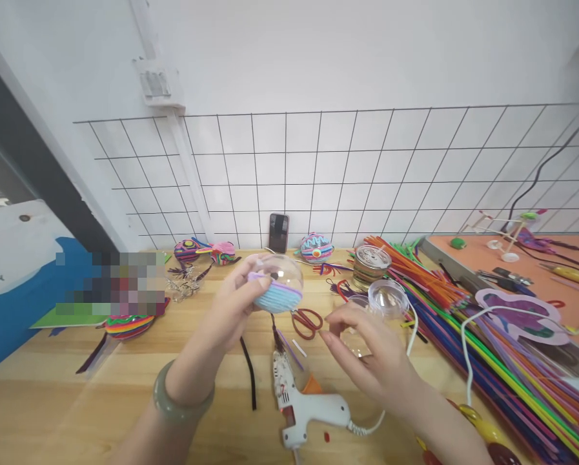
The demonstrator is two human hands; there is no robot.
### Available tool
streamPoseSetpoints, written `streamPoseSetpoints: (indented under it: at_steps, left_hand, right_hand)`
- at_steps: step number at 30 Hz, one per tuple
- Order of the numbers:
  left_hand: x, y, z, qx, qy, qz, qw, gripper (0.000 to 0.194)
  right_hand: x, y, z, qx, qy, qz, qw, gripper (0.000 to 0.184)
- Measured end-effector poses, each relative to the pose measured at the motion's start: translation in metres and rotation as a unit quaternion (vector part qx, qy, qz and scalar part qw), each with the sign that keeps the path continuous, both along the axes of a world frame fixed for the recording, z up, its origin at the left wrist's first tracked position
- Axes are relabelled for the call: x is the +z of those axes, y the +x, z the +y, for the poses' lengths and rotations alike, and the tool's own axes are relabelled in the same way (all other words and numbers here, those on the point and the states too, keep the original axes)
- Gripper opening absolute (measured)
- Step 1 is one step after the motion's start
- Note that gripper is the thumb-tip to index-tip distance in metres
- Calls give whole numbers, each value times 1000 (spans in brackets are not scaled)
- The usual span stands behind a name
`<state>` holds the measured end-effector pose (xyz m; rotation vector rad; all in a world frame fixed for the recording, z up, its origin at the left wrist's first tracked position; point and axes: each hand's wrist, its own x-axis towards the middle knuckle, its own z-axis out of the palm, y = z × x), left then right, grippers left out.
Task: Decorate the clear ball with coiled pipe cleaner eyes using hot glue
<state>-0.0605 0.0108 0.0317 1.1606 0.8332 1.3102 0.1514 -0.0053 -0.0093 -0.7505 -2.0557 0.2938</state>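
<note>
My left hand (231, 303) grips a clear plastic ball (279, 284) whose lower half is wrapped in light blue and purple pipe cleaner. It is held above the wooden table (76, 400). My right hand (366, 349) hovers to the right with the fingers loosely spread, just above a clear half shell (354, 339) that shows under them. I cannot tell whether the fingers touch the shell. A white glue gun (303, 403) lies on the table between my wrists. Red-handled scissors (307, 321) lie just behind it.
A thick pile of coloured pipe cleaners (487, 349) covers the table's right side. Clear round containers (388, 297) and a wire spool (371, 261) stand behind my right hand. Wrapped balls (317, 247), a phone (279, 232) and a wire grid line the back wall. An orange tray (550, 258) is far right.
</note>
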Motion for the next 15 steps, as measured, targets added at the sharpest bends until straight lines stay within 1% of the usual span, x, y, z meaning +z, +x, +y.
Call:
streamPoseSetpoints:
  at_steps: [1, 2, 3, 5, 6, 8, 9, 11, 15]
  left_hand:
    - [3, -4, 1, 13, 6, -13, 1000, 47]
    - [6, -8, 1, 27, 14, -26, 999, 46]
    - [8, -12, 2, 42, 21, -38, 998, 45]
    - [10, -18, 3, 65, 33, -53, 996, 44]
    - [10, -19, 3, 71, 35, -58, 995, 44]
    - [10, -21, 3, 76, 34, -67, 994, 42]
    - [9, -21, 4, 76, 32, -72, 994, 41]
    - [7, -19, 4, 71, 28, -80, 994, 39]
    - [4, -17, 4, 55, 33, -79, 995, 37]
  right_hand:
    - [-1, -2, -1, -5, -34, -43, 998, 7]
    - [-2, -4, -2, -5, -74, -99, 992, 9]
    - [-4, -6, -3, 0, -116, -160, 980, 12]
    - [-8, -9, -7, 20, -192, -265, 945, 11]
    - [-11, -10, -10, 32, -224, -301, 926, 11]
    - [-18, -13, -14, 44, -270, -344, 898, 22]
    - [-22, -15, -16, 46, -280, -361, 888, 30]
    - [-29, -20, -18, 47, -273, -397, 875, 39]
    - [-38, -29, -16, 29, -239, -473, 847, 46]
